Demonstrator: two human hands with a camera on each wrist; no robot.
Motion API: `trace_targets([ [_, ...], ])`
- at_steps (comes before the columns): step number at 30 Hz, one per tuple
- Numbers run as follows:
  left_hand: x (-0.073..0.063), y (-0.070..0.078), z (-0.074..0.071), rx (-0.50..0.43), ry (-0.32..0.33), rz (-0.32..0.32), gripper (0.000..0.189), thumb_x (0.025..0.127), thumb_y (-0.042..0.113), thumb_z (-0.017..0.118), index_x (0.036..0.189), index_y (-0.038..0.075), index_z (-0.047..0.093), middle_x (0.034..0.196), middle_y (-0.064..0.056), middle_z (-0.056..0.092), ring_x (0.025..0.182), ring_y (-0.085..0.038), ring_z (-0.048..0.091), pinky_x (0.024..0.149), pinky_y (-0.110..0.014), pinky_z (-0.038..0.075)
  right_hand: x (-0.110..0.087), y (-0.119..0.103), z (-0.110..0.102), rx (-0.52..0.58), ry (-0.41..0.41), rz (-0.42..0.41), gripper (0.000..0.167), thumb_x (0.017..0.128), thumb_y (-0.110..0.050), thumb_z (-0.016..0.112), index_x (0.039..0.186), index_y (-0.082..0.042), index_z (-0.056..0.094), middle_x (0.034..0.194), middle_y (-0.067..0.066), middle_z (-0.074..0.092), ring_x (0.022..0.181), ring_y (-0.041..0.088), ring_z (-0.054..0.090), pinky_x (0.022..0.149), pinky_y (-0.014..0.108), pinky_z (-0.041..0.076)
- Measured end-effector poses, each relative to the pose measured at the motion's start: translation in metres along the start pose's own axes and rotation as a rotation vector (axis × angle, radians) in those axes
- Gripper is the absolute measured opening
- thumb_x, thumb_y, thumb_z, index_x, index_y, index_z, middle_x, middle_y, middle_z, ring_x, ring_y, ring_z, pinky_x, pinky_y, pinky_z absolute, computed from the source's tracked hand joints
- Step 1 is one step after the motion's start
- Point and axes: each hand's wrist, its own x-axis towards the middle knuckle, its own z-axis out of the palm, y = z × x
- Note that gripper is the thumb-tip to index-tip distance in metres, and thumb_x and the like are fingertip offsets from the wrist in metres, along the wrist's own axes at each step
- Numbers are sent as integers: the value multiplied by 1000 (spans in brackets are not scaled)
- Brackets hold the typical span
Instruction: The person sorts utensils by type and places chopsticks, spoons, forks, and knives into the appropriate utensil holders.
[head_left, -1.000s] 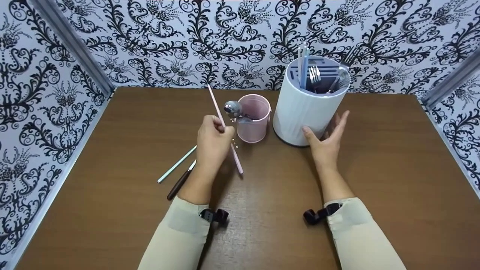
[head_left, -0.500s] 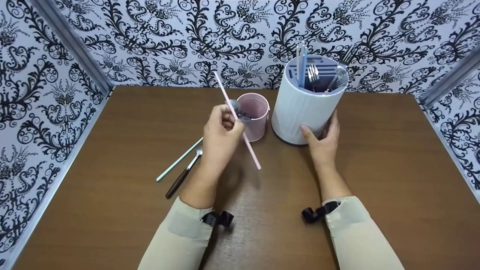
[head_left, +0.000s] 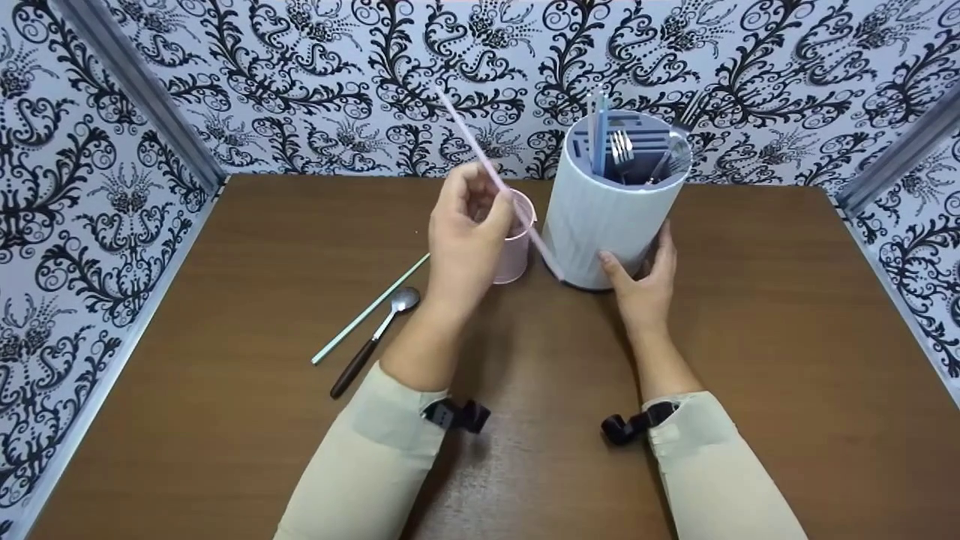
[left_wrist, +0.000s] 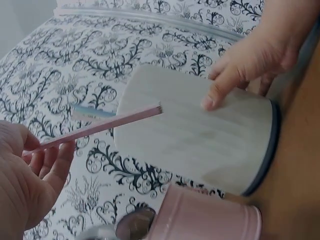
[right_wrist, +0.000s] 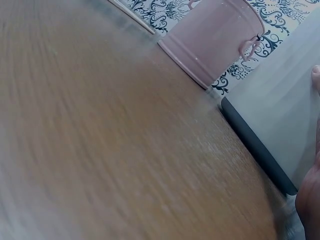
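Observation:
My left hand (head_left: 469, 244) pinches a pink chopstick (head_left: 471, 139) between thumb and fingers, above the table and slanting down to the right. Its lower end overlaps the white cutlery holder (head_left: 592, 225) in the head view. The left wrist view shows the chopstick (left_wrist: 110, 122) sticking out past the fingertips. My right hand (head_left: 649, 296) grips the holder low on its right side, thumb on the front. Chopsticks (head_left: 600, 139), a fork (head_left: 622, 150) and other cutlery stand in the holder. A small pink bucket (head_left: 513, 259) is partly hidden behind my left hand.
On the brown table (head_left: 540, 450) lie a mint-green chopstick (head_left: 371, 309) and a spoon (head_left: 360, 362) with a dark handle, left of my left forearm. Inside the pink bucket's mouth, cutlery is mostly hidden. A patterned wall (head_left: 337, 90) closes off the back.
My left hand has lifted the pink chopstick and carried it right and up toward the holder. The spoon's bowl has come into view. My right hand's fingers have closed in against the holder.

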Motion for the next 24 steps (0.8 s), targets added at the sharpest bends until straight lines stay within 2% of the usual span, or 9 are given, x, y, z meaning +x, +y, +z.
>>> trace_targets([
  [2,4,5,7,-46,14,20,24,94,-8,63,117,-5,60,94,-11,61,84,-18,65,79,-36,63,0,0,0,15,0,-5,98,82,-6,80,163,1,24,162,24,33,153,32,33,127,44,29],
  [9,16,22,28,-79,88,151,21,95,-5,66,114,-8,59,103,-15,63,92,-16,63,78,-28,59,0,1,0,8,0,-8,98,82,-6,80,163,1,24,162,25,32,152,32,32,128,45,27],
  [11,18,25,34,-111,84,182,21,96,-5,65,114,-9,57,107,-17,62,95,-17,63,80,-31,61,-1,1,0,3,1,-4,98,82,-6,80,163,1,25,161,25,33,152,32,33,128,44,28],
  [16,23,30,44,-157,44,178,21,97,-6,63,117,-8,55,117,-18,59,103,-17,62,92,-38,62,-1,0,-1,-13,4,6,97,83,-7,80,163,-1,26,160,23,34,152,30,34,127,42,29],
  [19,25,31,48,-159,31,173,20,98,-5,62,117,-8,55,118,-18,58,105,-17,61,95,-36,61,-1,0,-2,-21,6,9,97,83,-8,80,163,-1,26,160,23,35,150,30,35,126,41,31],
  [24,29,30,54,-158,21,208,19,99,-7,60,116,-10,53,118,-22,57,107,-21,61,99,-35,59,8,22,-4,-57,11,14,101,81,-12,83,164,-8,27,161,19,36,149,28,36,124,41,33],
])
